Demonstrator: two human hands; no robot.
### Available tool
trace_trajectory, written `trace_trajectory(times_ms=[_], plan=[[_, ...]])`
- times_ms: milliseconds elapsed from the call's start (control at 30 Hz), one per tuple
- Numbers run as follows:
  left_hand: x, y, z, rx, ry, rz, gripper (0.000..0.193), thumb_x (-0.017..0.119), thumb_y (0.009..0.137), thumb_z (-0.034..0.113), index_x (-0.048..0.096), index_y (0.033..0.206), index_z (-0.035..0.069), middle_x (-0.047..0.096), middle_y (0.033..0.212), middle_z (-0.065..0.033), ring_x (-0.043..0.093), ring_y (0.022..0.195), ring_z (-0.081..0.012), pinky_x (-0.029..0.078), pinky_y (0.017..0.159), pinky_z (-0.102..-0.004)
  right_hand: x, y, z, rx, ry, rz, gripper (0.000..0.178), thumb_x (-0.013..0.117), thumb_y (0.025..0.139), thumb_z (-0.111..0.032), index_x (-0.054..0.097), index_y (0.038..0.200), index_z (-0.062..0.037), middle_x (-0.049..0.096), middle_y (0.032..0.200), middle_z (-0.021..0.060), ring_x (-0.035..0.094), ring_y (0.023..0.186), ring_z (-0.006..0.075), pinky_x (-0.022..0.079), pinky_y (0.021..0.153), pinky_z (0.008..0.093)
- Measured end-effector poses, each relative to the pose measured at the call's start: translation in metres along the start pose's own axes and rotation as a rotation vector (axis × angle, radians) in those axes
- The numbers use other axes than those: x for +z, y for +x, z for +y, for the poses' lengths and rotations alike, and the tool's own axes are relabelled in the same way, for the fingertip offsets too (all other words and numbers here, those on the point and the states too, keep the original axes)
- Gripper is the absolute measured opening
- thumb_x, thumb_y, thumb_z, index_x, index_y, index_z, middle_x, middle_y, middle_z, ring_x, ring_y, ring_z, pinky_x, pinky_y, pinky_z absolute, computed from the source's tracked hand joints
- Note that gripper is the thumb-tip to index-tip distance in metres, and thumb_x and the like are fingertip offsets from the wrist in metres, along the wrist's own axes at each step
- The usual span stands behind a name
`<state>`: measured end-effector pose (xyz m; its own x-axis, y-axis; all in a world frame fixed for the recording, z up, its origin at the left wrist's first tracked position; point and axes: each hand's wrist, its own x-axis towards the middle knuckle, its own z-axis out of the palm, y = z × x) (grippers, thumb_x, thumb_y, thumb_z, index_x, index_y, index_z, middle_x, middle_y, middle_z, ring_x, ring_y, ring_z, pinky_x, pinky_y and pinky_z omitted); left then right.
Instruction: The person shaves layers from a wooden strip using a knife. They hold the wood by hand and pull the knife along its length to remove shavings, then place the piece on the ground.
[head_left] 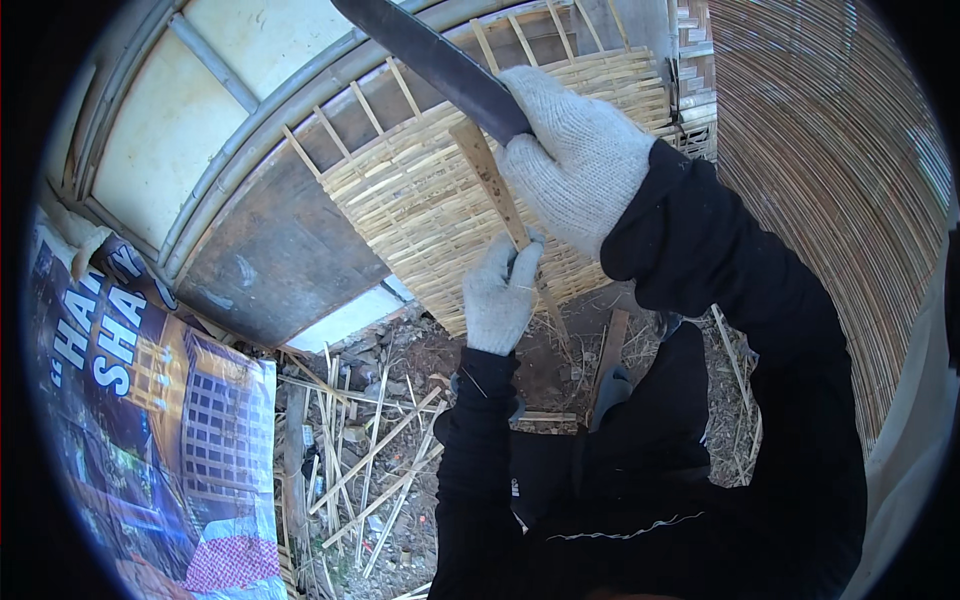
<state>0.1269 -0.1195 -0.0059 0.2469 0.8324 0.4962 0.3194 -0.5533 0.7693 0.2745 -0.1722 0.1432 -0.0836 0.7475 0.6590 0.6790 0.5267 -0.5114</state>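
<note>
My right hand (pixel 590 155), in a white knit glove, is closed around the grip end of a machete (pixel 430 58). Its long dark blade slants up to the left, and the glove hides the handle. Below it, my left hand (pixel 500 300), gloved the same way, pinches a flat bamboo slat (pixel 488 178). The slat stands tilted, its upper end close to the blade's base and its lower part running down toward the ground. Behind both hands leans a woven bamboo panel (pixel 385 215), with loose strip ends sticking up from its top edge.
Loose bamboo strips (pixel 375 450) litter the stony ground at the lower left. A printed banner (pixel 225 420) hangs at the far left. A dark board (pixel 280 255) stands behind the panel. A bamboo-slat screen (pixel 820 130) curves along the right. My shoe (pixel 612 392) is below the hands.
</note>
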Motion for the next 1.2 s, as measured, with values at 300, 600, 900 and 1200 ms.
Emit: trace_trajectory(times_ms=[300,600,900,1200], plan=[[0.008,-0.002,-0.004,0.019,0.052,0.017,0.018,0.065,0.093,0.014,0.067,0.106,0.003,0.058,0.070,-0.0031,0.052,0.061,-0.0089,0.045,0.058,-0.0262,-0.003,-0.002,0.002,0.004,-0.023,-0.035,0.026,0.049,0.093,-0.010,0.049,0.118,-0.0028,0.060,0.075,0.0205,0.065,0.069,0.0369,0.050,0.062,0.0424],[0.004,-0.005,0.002,-0.022,0.004,0.026,0.020,0.065,0.093,0.017,0.067,0.108,0.004,0.060,0.072,-0.0029,0.051,0.063,-0.0074,0.046,0.060,-0.0257,-0.004,0.000,-0.004,0.035,-0.091,-0.068,0.025,0.049,0.093,-0.009,0.049,0.118,-0.0024,0.060,0.075,0.0203,0.065,0.068,0.0359,0.049,0.060,0.0421],[0.005,-0.005,0.001,-0.021,0.009,0.020,0.018,0.065,0.094,0.016,0.067,0.108,0.005,0.059,0.071,-0.0025,0.052,0.063,-0.0074,0.045,0.060,-0.0252,-0.005,0.000,0.000,-0.029,-0.102,-0.039,0.026,0.049,0.093,-0.010,0.049,0.118,-0.0018,0.060,0.076,0.0205,0.065,0.068,0.0364,0.050,0.060,0.0426],[0.006,-0.002,0.004,-0.068,0.043,-0.007,0.019,0.063,0.094,0.018,0.067,0.108,0.004,0.061,0.071,-0.0039,0.054,0.061,-0.0086,0.046,0.059,-0.0261,-0.008,0.005,-0.006,0.025,-0.175,-0.104,0.028,0.049,0.093,-0.008,0.049,0.120,-0.0017,0.061,0.076,0.0210,0.065,0.067,0.0365,0.051,0.061,0.0421]])
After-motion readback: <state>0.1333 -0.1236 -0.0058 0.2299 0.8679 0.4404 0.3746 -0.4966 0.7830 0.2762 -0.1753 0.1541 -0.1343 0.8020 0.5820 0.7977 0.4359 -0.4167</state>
